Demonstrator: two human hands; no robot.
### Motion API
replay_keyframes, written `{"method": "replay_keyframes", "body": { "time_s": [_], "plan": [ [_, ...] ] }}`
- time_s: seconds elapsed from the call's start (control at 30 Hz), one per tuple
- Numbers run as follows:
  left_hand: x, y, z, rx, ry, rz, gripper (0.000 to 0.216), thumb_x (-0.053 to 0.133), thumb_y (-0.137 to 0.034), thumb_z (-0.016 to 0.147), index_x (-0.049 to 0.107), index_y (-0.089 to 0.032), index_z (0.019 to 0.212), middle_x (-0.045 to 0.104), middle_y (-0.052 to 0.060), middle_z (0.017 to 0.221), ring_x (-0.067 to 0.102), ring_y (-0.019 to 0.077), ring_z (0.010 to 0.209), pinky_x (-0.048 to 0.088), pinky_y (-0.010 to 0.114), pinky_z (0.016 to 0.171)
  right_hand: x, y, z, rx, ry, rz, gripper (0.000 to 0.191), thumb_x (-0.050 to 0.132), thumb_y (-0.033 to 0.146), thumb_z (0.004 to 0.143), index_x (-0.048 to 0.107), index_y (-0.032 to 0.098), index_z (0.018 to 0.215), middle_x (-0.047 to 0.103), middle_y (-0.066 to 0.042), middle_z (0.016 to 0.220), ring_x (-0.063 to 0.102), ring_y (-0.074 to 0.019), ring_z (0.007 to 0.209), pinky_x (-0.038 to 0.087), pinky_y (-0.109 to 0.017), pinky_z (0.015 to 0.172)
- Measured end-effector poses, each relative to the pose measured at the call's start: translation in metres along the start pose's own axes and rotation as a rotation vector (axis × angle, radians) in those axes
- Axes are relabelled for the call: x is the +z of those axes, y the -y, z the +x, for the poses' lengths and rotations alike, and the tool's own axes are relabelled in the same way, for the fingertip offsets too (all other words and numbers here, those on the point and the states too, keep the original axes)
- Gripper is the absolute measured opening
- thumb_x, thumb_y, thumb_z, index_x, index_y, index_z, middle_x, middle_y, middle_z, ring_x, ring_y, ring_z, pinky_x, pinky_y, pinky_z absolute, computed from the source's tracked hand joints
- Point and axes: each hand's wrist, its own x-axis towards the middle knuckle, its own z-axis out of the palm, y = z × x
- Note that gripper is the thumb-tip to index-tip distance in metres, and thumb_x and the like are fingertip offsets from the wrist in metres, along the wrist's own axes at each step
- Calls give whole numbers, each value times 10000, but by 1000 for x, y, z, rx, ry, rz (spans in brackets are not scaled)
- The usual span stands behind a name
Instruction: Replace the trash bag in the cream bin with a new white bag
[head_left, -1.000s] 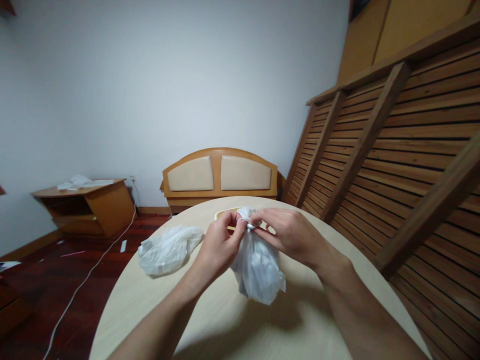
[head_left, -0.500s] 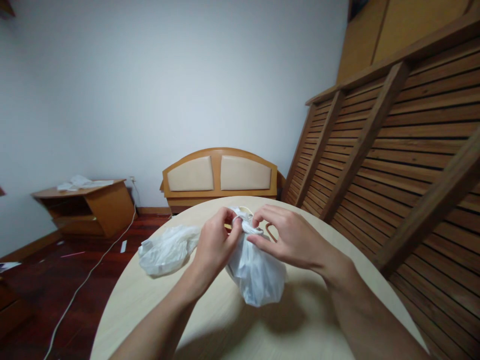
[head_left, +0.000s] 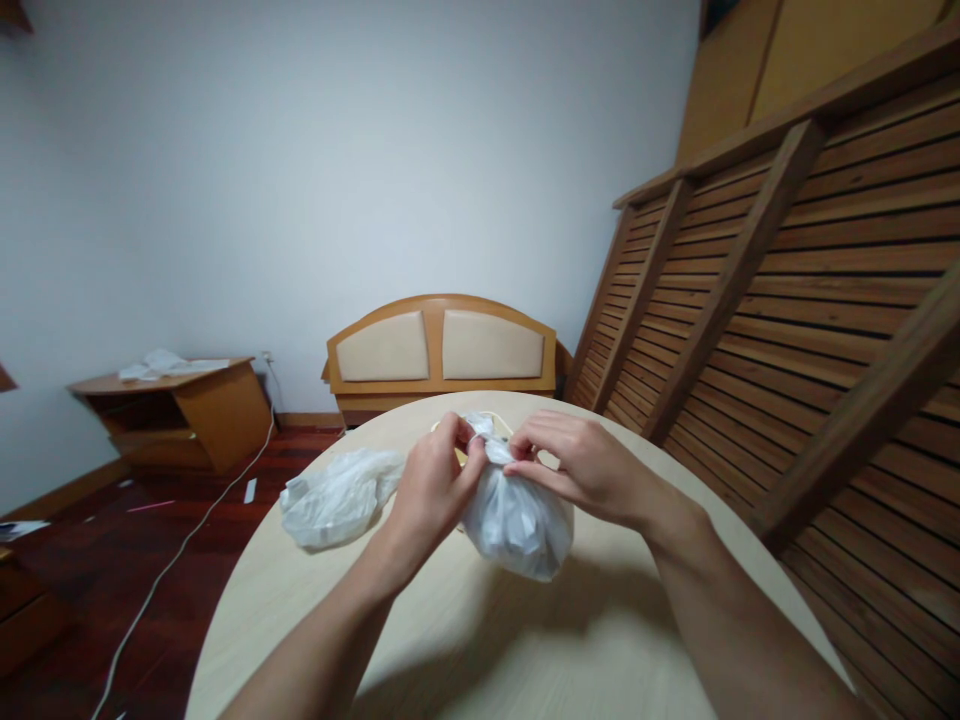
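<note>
A: Well, where is the bulging translucent white plastic bag (head_left: 517,525)?

B: Over the far half of the round pale wooden worktop (head_left: 465,650), resting on it or just off it; I cannot tell which. Its gathered neck (head_left: 486,440) stands up between the two hands.

A: And the hands?

B: The left hand (head_left: 435,490) has its fingers (head_left: 457,432) pinched narrow on the neck from one side. The right hand (head_left: 589,470) meets it from the other, thumb and forefinger closed on the same bunched film.

A: How would it handle?

B: Soft and light, I'd judge. The film looks thin and slippery, and might tear under a sharp pull. The bunched neck is the firm place to hold; the belly would only give.

A: Anything beside it?

B: A second, crumpled white plastic bag (head_left: 334,495) lies slack just left of the left hand, untouched.
</note>
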Motion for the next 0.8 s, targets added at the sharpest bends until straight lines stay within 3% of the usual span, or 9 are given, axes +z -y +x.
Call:
{"method": "replay_keyframes", "body": {
  "time_s": [0.17, 0.23, 0.33, 0.47, 0.63, 0.8],
  "plan": [
    [-4, 3, 6, -10, -34, -107, 140, 535, -301, 904, 564, -196, 817, 665, 26, 771, 627, 166, 705, 431, 247, 592, -7, -5, -5, 59, -84, 183, 179, 620, 363, 963, 622, 209, 872, 686, -29, 866, 633, -177, 818, 481, -288, 763],
    [-4, 2, 7, -56, -22, -204, 163, 561, -327, 890, 577, -187, 809, 666, 33, 774, 634, 169, 724, 441, 240, 581, -8, -3, -7, 119, -104, 208, 104, 648, 311, 933, 619, 215, 958, 696, -27, 918, 649, -174, 835, 488, -280, 762],
    [-3, -2, 7, -96, 20, -371, 191, 609, -353, 860, 568, -179, 794, 644, 19, 731, 613, 152, 670, 452, 236, 578, -8, 1, -6, 151, -61, 173, 225, 707, 236, 859, 619, 228, 1066, 703, -20, 975, 658, -180, 857, 482, -275, 762],
    [-2, -2, 9, -71, 20, -487, 184, 638, -339, 843, 586, -164, 821, 652, 21, 751, 613, 141, 674, 472, 239, 618, -7, 2, -3, 122, -19, 228, 45, 629, 259, 938, 656, 225, 945, 693, -7, 900, 637, -163, 828, 475, -264, 754],
    [-4, 12, 15, -117, -3, -400, 198, 628, -325, 842, 694, -142, 878, 737, 86, 875, 668, 187, 777, 520, 281, 686, -11, -5, -10, 198, -99, 484, 156, 639, 361, 933, 632, 206, 931, 676, -40, 918, 633, -172, 843, 511, -252, 689],
    [-3, 17, 16, -144, 104, -471, 257, 588, -353, 860, 702, -148, 965, 746, 86, 938, 668, 178, 761, 512, 255, 626, -15, -13, -14, 232, -214, 705, 255, 644, 445, 921, 557, 220, 1005, 655, -41, 931, 648, -179, 833, 549, -300, 721]
  ]
}}
